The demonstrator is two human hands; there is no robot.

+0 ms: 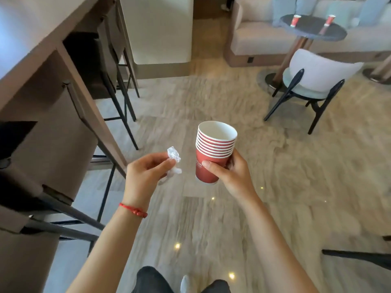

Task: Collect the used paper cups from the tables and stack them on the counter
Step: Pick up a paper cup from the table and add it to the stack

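Above pale wood floor (211,98), right fingers (213,167) around cup stack (213,151), left fingers (167,163) pinching wrapper (174,154).

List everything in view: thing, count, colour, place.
stack of cups: one nested stack, red, white rims, in right hand
loose cups: two, red, on round table
round table: one, dark, far right
crumpled wrapper: one, clear-white, in left hand
chair: one, pale seat, black legs, by table
sofa: one, beige, behind table
counter: one, brown, left
bar stools: several, dark, under counter
left hand: pinches wrapper
right hand: grips stack
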